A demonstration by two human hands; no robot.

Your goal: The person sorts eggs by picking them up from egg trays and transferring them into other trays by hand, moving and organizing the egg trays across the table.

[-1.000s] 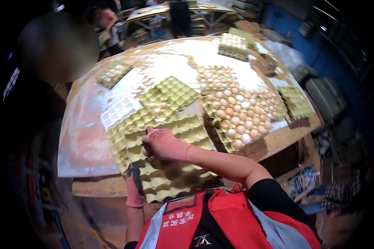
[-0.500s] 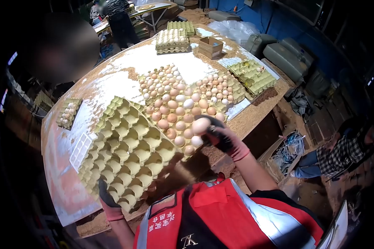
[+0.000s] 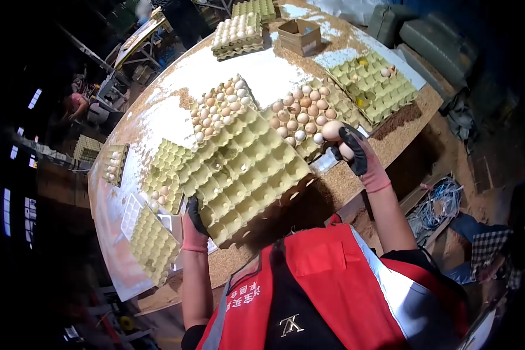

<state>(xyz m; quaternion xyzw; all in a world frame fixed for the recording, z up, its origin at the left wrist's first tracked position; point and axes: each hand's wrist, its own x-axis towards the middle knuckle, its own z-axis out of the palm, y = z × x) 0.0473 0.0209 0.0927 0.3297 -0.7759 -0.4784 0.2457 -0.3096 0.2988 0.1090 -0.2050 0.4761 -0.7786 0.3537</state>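
Note:
My left hand (image 3: 195, 226), in a dark-palmed pink glove, grips the near left edge of a yellow-green egg tray (image 3: 248, 175) with no eggs in its cups. This tray is slightly tilted and covers the spot where a filled tray showed before. My right hand (image 3: 364, 158), gloved alike, is closed round eggs (image 3: 333, 130); two show at its fingers. It hovers near the right tray of brown and white eggs (image 3: 300, 114). Beyond the held tray lies another tray of mixed eggs (image 3: 221, 108).
Stacked white-egg trays (image 3: 239, 32) and a cardboard box (image 3: 299, 38) stand at the table's back. At right lies a tray with broken yolk (image 3: 374, 87). More trays (image 3: 154, 248) lie at left. A person in checked clothing (image 3: 491, 252) is at far right.
My left hand has brought the egg tray rightward over the filled tray, uncovering trays at left. My right hand has moved right and up with eggs in it. The view has shifted.

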